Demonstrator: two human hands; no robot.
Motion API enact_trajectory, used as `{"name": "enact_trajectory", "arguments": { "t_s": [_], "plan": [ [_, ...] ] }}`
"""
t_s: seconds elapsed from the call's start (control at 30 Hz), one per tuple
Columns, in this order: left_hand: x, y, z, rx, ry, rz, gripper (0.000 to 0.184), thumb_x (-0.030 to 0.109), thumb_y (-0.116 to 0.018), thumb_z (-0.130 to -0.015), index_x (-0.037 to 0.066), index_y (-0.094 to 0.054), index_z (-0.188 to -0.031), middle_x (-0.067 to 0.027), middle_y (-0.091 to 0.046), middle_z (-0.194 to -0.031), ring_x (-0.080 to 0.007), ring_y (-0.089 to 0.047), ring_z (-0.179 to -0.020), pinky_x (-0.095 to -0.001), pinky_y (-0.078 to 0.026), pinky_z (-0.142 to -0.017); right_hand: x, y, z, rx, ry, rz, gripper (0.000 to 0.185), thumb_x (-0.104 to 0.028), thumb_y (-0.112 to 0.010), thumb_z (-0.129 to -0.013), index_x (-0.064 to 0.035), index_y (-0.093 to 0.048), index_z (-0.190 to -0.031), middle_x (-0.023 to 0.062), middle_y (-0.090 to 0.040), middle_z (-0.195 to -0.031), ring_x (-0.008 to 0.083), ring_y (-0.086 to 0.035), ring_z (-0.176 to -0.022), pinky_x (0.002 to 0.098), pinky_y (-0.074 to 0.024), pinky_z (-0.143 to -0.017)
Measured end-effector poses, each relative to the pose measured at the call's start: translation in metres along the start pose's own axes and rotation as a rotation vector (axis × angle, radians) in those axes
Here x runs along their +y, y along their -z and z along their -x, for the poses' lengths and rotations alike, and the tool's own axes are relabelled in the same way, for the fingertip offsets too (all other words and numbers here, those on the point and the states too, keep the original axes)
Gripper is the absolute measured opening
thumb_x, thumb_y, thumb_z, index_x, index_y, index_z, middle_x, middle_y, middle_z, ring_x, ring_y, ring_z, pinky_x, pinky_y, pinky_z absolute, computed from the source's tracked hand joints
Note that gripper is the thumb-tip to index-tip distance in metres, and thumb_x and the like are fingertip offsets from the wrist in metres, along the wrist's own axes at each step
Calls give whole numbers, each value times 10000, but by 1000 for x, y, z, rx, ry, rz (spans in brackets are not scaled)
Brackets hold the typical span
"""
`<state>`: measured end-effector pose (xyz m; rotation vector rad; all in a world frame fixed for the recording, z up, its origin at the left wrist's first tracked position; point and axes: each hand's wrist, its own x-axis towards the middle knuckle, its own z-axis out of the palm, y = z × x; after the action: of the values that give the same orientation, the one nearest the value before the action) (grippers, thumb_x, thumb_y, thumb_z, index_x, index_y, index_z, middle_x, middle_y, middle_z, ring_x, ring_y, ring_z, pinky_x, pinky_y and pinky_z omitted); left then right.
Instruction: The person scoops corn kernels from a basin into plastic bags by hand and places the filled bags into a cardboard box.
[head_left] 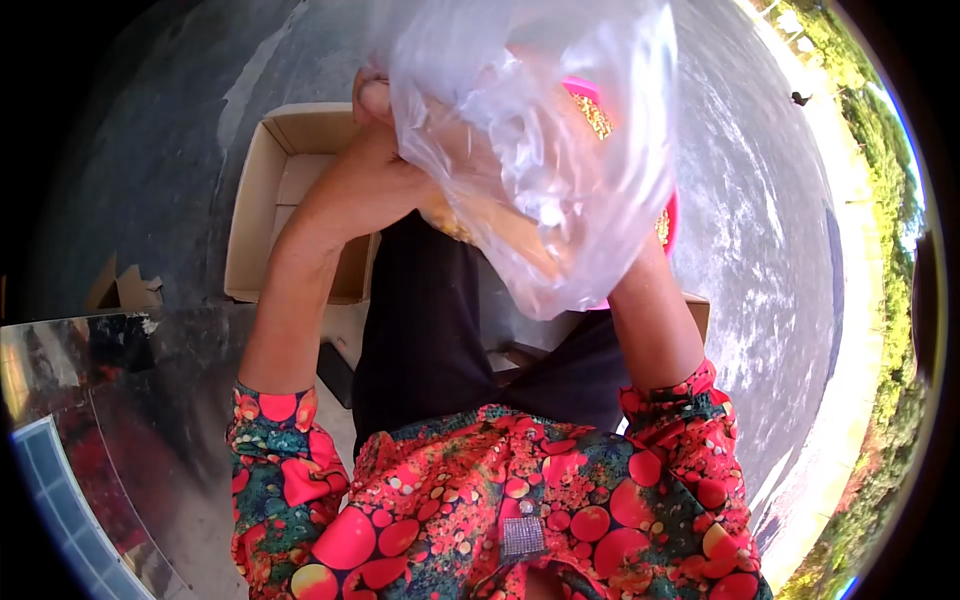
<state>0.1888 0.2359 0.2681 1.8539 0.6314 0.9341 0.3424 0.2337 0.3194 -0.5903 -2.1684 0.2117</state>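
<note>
A plastic bag (545, 170) is gripped by the right hand (373, 97) near the pink basin (672, 215); the left hand is hidden, its state cannot be told.

One plastic bag (560, 150), one pink basin (673, 222)

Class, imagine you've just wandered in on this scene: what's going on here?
A person in a bright patterned top has both arms raised around a large clear plastic bag above their lap. The left hand is at the bag's edge; the plastic obscures the right hand, so its grip can't be told. Behind the bag, partly hidden, is a pink container with small golden pieces in it. An open cardboard box stands to the left.
</note>
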Motion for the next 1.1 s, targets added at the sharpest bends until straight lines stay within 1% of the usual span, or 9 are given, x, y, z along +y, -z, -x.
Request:
{"name": "enact_trajectory", "arguments": {
  "t_s": [0.07, 0.1, 0.2, 0.33, 0.57, 0.8, 0.9, 1.0, 1.1],
  "plan": [
    [-16, 16, 1, 160, 85, -64, 243, 123, -581, -807, -2, -579, -1016, -36, -620, -921, -146, -575, -872, -282, -449, -787, -10, -11, -10, 84, -247, -248, 154, -8, -584, -770, -11, -612, -921, 38, -616, -825, 118, -589, -761, 263, -472, -671],
    [-18, 19, 3, 161, 93, -71, 243, 123, -581, -807, -2, -579, -1016, -36, -620, -921, -146, -575, -872, -282, -449, -787, -6, -1, -7, 26, -53, 112, 213, -69, -612, -792, -16, -597, -998, 47, -621, -880, 132, -587, -790, 273, -465, -725],
    [-29, 38, 10, 514, 471, 228, 319, 102, -540, -835, -26, -516, -1126, -71, -572, -1074, -136, -543, -989, -267, -435, -829, -12, 0, -4, 95, -458, -376, 256, -71, -596, -833, 14, -567, -1073, 60, -615, -964, 132, -581, -862, 262, -454, -794],
    [-106, 81, 33, 670, 370, 575, 306, 151, -530, -894, -16, -497, -1148, -93, -547, -1126, -188, -538, -1026, -325, -429, -886, 1, 27, 30, 8, -658, -477, 164, -9, -525, -861, 31, -574, -1013, 51, -611, -908, 88, -560, -840, 234, -448, -762],
    [-232, 80, 55, 883, 517, 521, 341, 146, -541, -881, -12, -467, -1174, -91, -534, -1153, -199, -530, -1031, -341, -398, -938, 7, 42, 100, 216, -960, -540, 117, -38, -504, -886, 8, -586, -955, 8, -574, -787, 60, -530, -730, 209, -436, -665],
    [-330, 53, 23, 960, 439, 574, 396, 147, -573, -859, 3, -467, -1213, -69, -545, -1137, -178, -532, -1005, -308, -419, -882, 10, 45, 135, 267, -1089, -531, 117, -59, -517, -888, 3, -578, -966, 13, -569, -787, 69, -530, -724, 212, -438, -658],
    [-401, 45, 24, 668, 710, -10, 240, 191, -658, -766, 89, -655, -983, -38, -649, -882, -143, -588, -762, -290, -457, -668, 10, 46, 145, 301, -1142, -520, 118, -59, -514, -890, 2, -579, -967, 17, -573, -790, 71, -534, -725, 216, -442, -661],
    [-418, 38, 15, 588, 827, -263, 236, 195, -670, -737, 128, -671, -963, -32, -652, -886, -134, -592, -753, -311, -459, -666, 6, 45, 159, 300, -1179, -548, 117, -57, -513, -890, 3, -579, -966, 17, -573, -791, 71, -535, -727, 214, -442, -661],
    [-406, 25, -5, 707, 840, 114, 277, 159, -658, -781, 88, -621, -1047, -53, -630, -932, -158, -604, -781, -298, -485, -663, 3, 43, 171, 321, -1210, -570, 116, -56, -512, -892, 2, -579, -966, 18, -576, -798, 68, -536, -729, 210, -443, -660]
  ]
}}
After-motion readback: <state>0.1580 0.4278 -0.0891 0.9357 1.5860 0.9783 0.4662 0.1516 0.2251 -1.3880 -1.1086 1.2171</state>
